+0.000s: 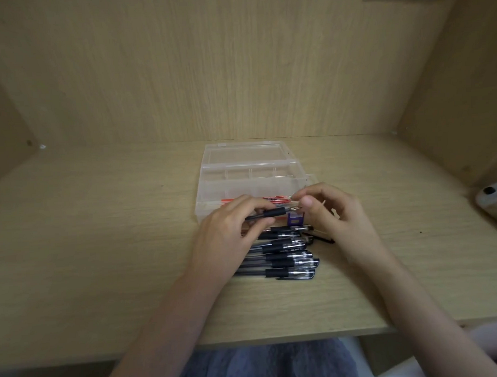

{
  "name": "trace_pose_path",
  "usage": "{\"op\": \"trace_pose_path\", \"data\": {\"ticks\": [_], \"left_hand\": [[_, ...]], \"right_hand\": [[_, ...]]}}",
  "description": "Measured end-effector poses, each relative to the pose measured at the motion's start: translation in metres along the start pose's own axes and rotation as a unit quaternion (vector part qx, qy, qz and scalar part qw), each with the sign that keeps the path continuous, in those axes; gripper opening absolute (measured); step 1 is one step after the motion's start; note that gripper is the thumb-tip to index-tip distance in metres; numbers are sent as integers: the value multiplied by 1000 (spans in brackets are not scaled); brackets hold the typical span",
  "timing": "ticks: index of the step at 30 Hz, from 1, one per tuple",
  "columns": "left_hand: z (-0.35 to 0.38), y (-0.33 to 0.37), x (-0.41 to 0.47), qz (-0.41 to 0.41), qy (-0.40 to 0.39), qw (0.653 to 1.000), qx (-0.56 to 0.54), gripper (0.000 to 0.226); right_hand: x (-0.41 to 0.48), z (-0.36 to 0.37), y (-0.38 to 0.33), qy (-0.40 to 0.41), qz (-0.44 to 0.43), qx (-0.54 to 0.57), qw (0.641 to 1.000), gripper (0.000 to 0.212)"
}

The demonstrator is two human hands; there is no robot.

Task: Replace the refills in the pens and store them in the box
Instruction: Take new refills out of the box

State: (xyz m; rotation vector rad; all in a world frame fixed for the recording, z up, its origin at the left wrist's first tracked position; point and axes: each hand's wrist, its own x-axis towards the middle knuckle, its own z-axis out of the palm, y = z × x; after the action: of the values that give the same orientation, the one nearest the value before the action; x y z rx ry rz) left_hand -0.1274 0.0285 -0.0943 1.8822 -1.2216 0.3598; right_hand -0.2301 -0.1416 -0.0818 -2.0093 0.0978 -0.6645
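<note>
Black-gripped pens (pixel 283 260) lie in a loose row on the wooden desk (pixel 103 249) just below both palms, barrels running left to right, probably parked there as the stock waiting for new refills. Above them the left hand (pixel 229 231) pinches one pen (pixel 270 213) by its dark grip, thumb under and fingers curled over, holding it level so its tip points at the right hand (pixel 335 213). That hand's thumb and forefinger close at the pen's tip, seemingly working the nose or the refill; what exactly they hold is too small and blurred to tell. A small purple object (pixel 295 220) sits just beneath the meeting fingertips, its identity unclear. Some brownish items peek out under the right hand, mostly covered. Just beyond the fingers stands the clear plastic box (pixel 213 186), lid folded back, with red-marked pens or refills (pixel 259 199) in its nearest compartment, partly screened by the knuckles. At the far right edge a phone-like thing (pixel 493 199) is cut off.
</note>
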Motion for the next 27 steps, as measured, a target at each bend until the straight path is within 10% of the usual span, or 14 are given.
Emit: {"op": "trace_pose_path", "data": {"ticks": [27], "left_hand": [[1,0,0,5,-10,1000,-13,24]], "right_hand": [[-3,0,-3,-18,2,14,1000,6]]}}
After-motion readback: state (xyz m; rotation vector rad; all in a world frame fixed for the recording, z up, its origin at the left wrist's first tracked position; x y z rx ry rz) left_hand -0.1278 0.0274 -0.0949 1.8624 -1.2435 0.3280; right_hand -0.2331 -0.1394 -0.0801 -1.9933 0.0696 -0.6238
